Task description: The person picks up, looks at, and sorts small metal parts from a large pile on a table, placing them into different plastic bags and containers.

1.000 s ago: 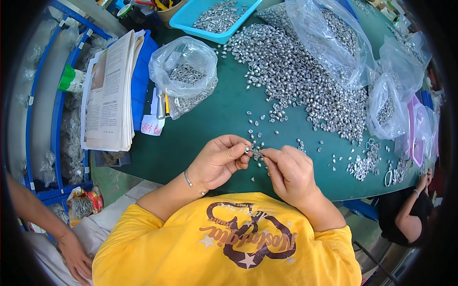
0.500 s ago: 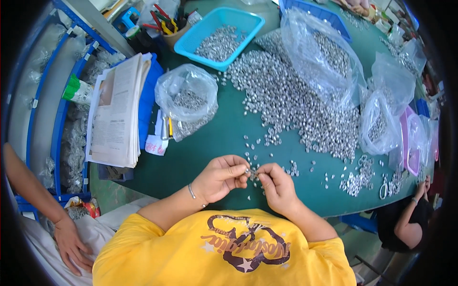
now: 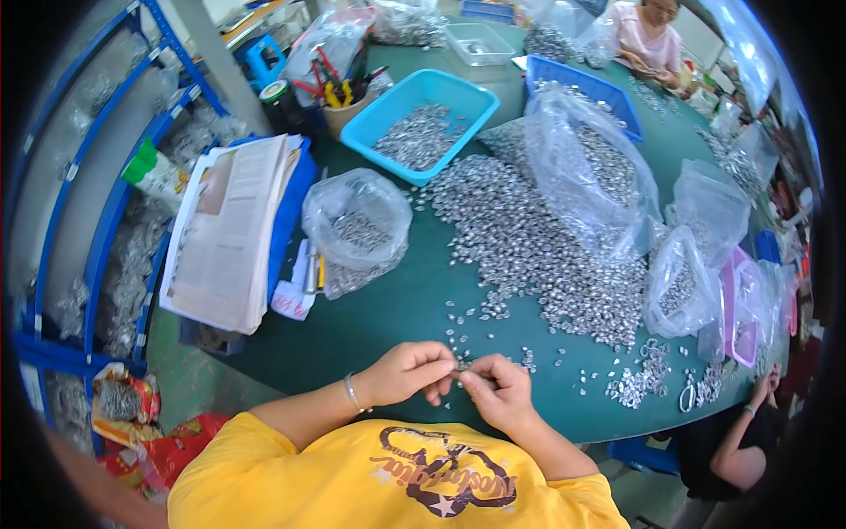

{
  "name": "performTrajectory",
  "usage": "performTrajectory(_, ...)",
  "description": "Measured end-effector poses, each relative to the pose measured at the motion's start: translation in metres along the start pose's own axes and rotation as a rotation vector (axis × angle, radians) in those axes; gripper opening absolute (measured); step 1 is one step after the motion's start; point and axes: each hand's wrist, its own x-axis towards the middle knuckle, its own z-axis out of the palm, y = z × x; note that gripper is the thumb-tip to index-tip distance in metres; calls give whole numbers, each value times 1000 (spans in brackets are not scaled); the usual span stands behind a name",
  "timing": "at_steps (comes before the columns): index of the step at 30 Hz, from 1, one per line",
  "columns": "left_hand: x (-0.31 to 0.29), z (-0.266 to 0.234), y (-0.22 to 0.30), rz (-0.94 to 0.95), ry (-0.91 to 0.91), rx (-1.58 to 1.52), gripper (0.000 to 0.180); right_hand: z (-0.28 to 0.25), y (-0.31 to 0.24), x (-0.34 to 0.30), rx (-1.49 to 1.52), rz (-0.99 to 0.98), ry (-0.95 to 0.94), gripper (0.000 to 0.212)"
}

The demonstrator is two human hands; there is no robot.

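Observation:
My left hand [image 3: 407,372], with a silver bangle at its wrist, is closed in a pinch at the table's near edge. Facing it, my right hand [image 3: 500,393] pinches with thumb and forefinger. Between the fingertips of both is a small metal piece [image 3: 459,371], mostly covered, too small to make out its exact shape. Just beyond the hands lie a few loose metal pieces [image 3: 465,339]. Farther off, a large heap of small silvery metal pieces [image 3: 546,256] spreads across the green table [image 3: 370,326].
Around the heap stand a turquoise basket [image 3: 356,141], a blue basket [image 3: 548,70] and plastic bags [image 3: 357,198] of metal pieces. Papers [image 3: 225,234] lie at left, beside blue shelving [image 3: 115,220]. Scissors [image 3: 687,397] rest at right. Co-workers sit at the far side [image 3: 648,40] and right [image 3: 736,450].
The view has tilted up, so the table appears lower and a far co-worker shows. My left fingers have closed in more tightly. Another person's arm at left has shifted lower in view.

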Motion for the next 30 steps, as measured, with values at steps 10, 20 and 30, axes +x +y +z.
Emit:
performTrajectory(10, 8, -2, 7, -117, -202, 72, 32, -18, 0, 7, 45, -39, -56, 22)
performTrajectory(20, 5, 14, 29, 154, -152, 621, 30, -18, 2, 8, 39, -240, -34, 30)
performTrajectory(30, 9, 21, 24, 439, 56, 847, 22, -17, 11, 12, -71, -323, 57, 30)
